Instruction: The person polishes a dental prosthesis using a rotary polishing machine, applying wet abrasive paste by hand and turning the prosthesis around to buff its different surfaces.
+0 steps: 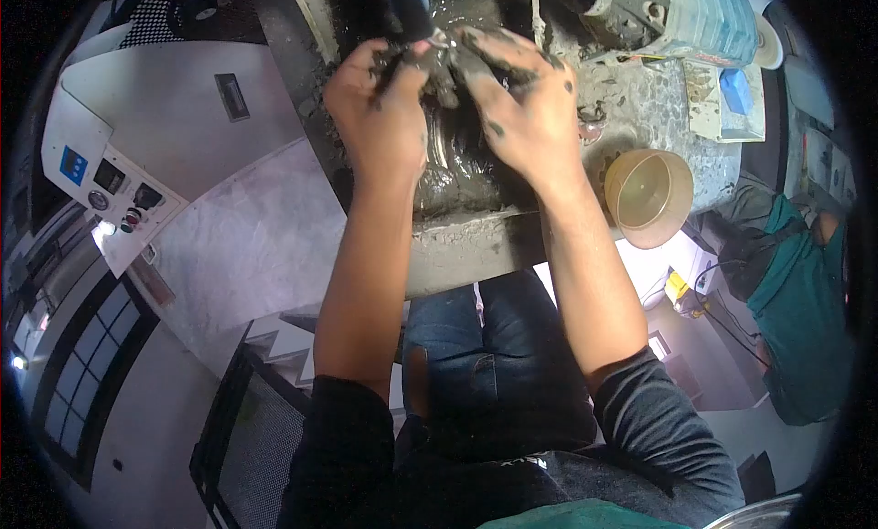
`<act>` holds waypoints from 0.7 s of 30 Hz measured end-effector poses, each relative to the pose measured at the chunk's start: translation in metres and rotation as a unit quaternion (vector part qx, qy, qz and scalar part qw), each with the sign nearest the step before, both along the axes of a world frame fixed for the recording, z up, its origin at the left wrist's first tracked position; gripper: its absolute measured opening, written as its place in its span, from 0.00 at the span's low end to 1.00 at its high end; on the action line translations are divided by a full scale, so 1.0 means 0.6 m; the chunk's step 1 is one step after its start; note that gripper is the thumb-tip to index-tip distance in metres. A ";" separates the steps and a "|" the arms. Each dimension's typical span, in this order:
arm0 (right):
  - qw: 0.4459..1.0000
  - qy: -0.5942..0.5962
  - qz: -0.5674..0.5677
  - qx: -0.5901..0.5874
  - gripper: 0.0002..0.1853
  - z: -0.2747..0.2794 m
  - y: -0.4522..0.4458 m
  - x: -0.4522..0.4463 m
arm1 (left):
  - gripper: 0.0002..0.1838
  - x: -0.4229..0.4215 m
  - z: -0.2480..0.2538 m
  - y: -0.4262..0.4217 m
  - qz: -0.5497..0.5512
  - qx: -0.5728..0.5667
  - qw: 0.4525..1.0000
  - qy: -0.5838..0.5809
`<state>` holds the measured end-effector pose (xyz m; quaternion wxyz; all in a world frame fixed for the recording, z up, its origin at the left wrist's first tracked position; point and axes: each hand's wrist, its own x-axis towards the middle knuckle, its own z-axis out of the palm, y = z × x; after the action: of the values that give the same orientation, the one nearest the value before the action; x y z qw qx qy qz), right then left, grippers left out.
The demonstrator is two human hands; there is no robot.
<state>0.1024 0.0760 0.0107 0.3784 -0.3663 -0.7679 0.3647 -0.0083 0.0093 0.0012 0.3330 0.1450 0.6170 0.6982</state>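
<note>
Blue cylinder [407, 8] (blurred) ends just beside left fingers [413, 72] — and right fingers [498, 50].

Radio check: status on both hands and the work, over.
Left hand, right hand: mud-smeared, close together. Small shiny piece between them, hold unclear. Dark blue cylinder crowding close.

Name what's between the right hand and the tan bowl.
Head view: a small reddish, mud-smeared item on the wet grey bench lies between the right hand and the tan bowl. Can't tell what it is.
</note>
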 end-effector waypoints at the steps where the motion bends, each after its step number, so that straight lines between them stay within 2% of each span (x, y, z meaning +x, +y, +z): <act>1: 1.000 -0.001 0.000 -0.002 0.13 -0.005 0.003 -0.004 | 0.12 -0.008 -0.005 0.006 0.001 0.037 0.997 -0.065; 2: 0.999 -0.030 -0.008 0.008 0.13 -0.008 0.007 -0.009 | 0.12 -0.013 -0.008 0.009 0.001 0.076 0.989 -0.128; 5: 0.998 -0.056 -0.009 -0.016 0.13 0.012 0.008 -0.013 | 0.12 -0.015 -0.007 0.008 0.028 0.047 0.983 -0.176; 7: 0.997 -0.076 -0.014 0.026 0.14 0.020 0.000 -0.005 | 0.13 -0.009 -0.004 0.000 -0.003 0.083 0.986 -0.146; 8: 0.999 -0.028 -0.003 -0.033 0.14 0.025 -0.005 0.002 | 0.13 -0.006 -0.004 -0.005 -0.033 0.114 0.986 -0.116; 9: 0.999 -0.028 -0.002 -0.033 0.14 0.022 -0.006 0.004 | 0.13 -0.003 -0.004 -0.004 -0.032 0.114 0.986 -0.116; 11: 0.996 0.035 0.004 -0.080 0.14 0.011 -0.013 0.009 | 0.13 0.004 -0.003 -0.006 -0.009 0.092 0.995 -0.045; 15: 0.998 -0.033 -0.030 -0.041 0.14 0.002 -0.004 -0.005 | 0.12 -0.013 -0.002 0.000 -0.035 0.021 0.993 -0.111; 16: 0.998 -0.041 -0.036 -0.017 0.14 0.009 0.000 -0.012 | 0.09 -0.014 -0.010 0.006 -0.012 0.040 0.992 -0.122; 18: 0.998 -0.042 -0.036 -0.036 0.14 0.016 0.000 -0.012 | 0.06 -0.015 -0.007 0.011 0.010 0.061 0.989 -0.133; 21: 0.998 -0.028 -0.020 -0.057 0.13 0.024 -0.004 0.000 | 0.06 -0.007 0.009 0.003 0.003 0.016 0.986 -0.163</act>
<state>0.1021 0.0733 0.0248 0.3424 -0.4129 -0.7489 0.3891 -0.0127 0.0114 0.0064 0.4250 0.0330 0.5435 0.7231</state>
